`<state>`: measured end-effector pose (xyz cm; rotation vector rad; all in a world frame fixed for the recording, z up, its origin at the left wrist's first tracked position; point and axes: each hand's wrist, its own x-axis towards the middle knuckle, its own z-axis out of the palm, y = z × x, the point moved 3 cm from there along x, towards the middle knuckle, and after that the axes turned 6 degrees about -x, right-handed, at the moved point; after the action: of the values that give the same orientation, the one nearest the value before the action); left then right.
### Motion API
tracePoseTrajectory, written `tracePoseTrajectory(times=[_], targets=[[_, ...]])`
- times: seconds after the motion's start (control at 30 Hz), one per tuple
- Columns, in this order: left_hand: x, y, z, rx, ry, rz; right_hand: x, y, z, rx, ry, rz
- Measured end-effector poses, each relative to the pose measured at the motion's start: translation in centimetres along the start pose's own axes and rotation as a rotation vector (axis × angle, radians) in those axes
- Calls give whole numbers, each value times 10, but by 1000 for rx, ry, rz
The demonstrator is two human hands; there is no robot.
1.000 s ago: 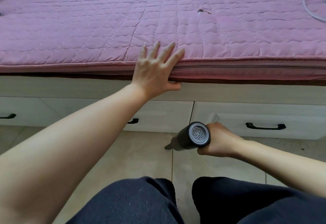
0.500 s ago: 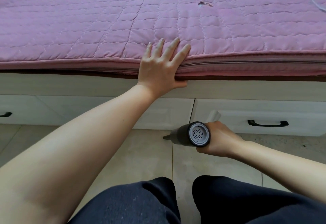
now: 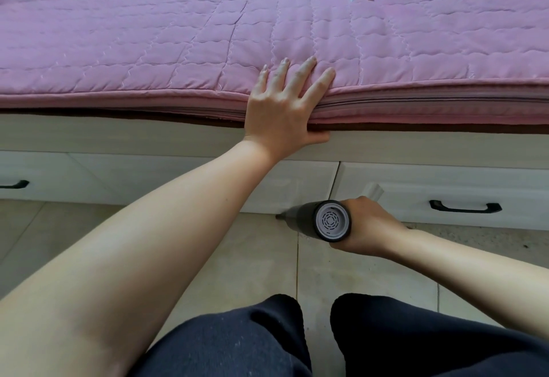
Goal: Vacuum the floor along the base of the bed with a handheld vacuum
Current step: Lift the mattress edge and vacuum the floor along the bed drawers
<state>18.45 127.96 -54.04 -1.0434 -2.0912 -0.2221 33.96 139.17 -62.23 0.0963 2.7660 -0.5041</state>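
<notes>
My right hand (image 3: 364, 225) grips a dark cylindrical handheld vacuum (image 3: 320, 220). Its grey vented rear cap faces me, and its narrow nozzle tip points left and touches the tiled floor (image 3: 252, 257) where the floor meets the white bed base (image 3: 148, 139). My left hand (image 3: 282, 109) lies flat with spread fingers on the front edge of the pink quilted mattress cover (image 3: 178, 34), thumb under the edge against the bed frame.
The bed base holds white drawers with black handles, one at the right (image 3: 465, 206) and one at the far left (image 3: 15, 184). Specks of dirt lie on the floor at the right (image 3: 490, 240). My knees in dark trousers (image 3: 297, 338) fill the bottom.
The vacuum nozzle has slid forward to the foot of the drawers. My left hand has stayed on the mattress edge while my view shifted slightly.
</notes>
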Motion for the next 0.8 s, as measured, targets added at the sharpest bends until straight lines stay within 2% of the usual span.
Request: tracePoseTrajectory(times=[0.27, 0.8], targets=[[1, 0, -1, -7, 31, 15, -6, -3, 7, 6, 11, -16], [0, 0, 1, 10, 40, 31, -15, 17, -3, -15, 18, 71]])
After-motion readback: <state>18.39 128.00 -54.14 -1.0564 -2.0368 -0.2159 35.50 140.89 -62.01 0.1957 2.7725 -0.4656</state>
